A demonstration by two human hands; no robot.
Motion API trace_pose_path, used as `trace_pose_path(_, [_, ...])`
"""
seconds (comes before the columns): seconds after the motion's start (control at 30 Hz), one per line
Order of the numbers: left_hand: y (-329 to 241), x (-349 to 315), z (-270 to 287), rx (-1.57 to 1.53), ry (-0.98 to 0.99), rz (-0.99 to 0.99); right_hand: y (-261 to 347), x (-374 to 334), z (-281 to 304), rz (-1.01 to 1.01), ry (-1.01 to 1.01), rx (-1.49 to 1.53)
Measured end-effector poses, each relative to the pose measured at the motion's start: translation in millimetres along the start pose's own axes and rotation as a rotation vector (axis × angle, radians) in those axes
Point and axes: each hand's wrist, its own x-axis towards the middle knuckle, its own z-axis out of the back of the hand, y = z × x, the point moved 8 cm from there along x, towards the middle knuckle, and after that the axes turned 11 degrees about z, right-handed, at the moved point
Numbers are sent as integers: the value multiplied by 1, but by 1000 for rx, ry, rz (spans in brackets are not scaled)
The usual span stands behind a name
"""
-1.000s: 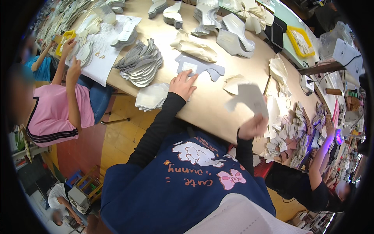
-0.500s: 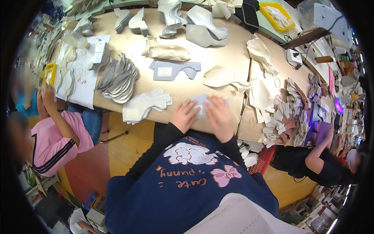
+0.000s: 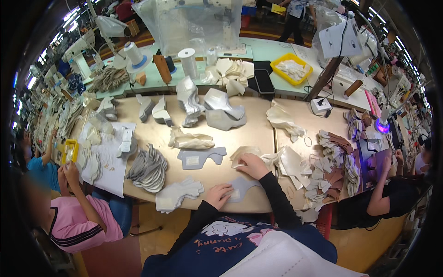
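Observation:
My left hand (image 3: 218, 196) lies flat near the table's front edge, its fingers stretched out onto a grey cut piece (image 3: 240, 189) that bears a small pale rectangle. Farther out, my right hand (image 3: 252, 166) reaches over it, fingers curled down and closed on the near edge of a cream fabric piece (image 3: 244, 151). A second grey piece with a pale rectangle (image 3: 203, 158) sits beyond my left hand. Behind that lies a rolled bundle of cream pieces (image 3: 191, 138). Left of my left hand is a stack of light grey pieces (image 3: 179, 194).
A fanned grey stack (image 3: 147, 170) stands farther left, and brown and white piles (image 3: 330, 168) spread at right. Along the back ledge are thread cones (image 3: 187, 62), a black phone (image 3: 264, 81) and a yellow basket (image 3: 291, 69). Co-workers sit on both sides.
My right hand has left the grey piece and moved forward onto the cream fabric. My left hand stays on the grey piece. The view has tilted up, bringing more of the back ledge into sight.

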Motion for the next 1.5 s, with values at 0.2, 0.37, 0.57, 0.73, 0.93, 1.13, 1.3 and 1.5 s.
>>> trace_pose_path(0.2, [-1, 43, 22, -91, -105, 21, 1, -5, -3, 25, -111, -76])
trace_pose_path(0.37, [30, 75, 23, -321, -281, 310, 16, -6, -12, 46, -145, -262])
trace_pose_path(0.57, [28, 83, 6, -548, -264, 217, 8, -1, -9, 15, -123, -160])
trace_pose_path(0.73, [22, 76, 7, -494, -246, 198, 7, -2, -7, 20, -114, -120])
trace_pose_path(0.93, [15, 75, 13, -448, -259, 189, 9, -2, -3, -9, -167, -104])
trace_pose_path(1.13, [-7, 70, 26, -273, -339, 34, -3, -9, 0, -219, -396, 76])
trace_pose_path(1.3, [-10, 71, 27, -244, -333, 30, -8, -9, -3, -258, -367, 94])
trace_pose_path(1.5, [-10, 71, 28, -238, -349, 22, -12, -11, -5, -279, -412, 124])
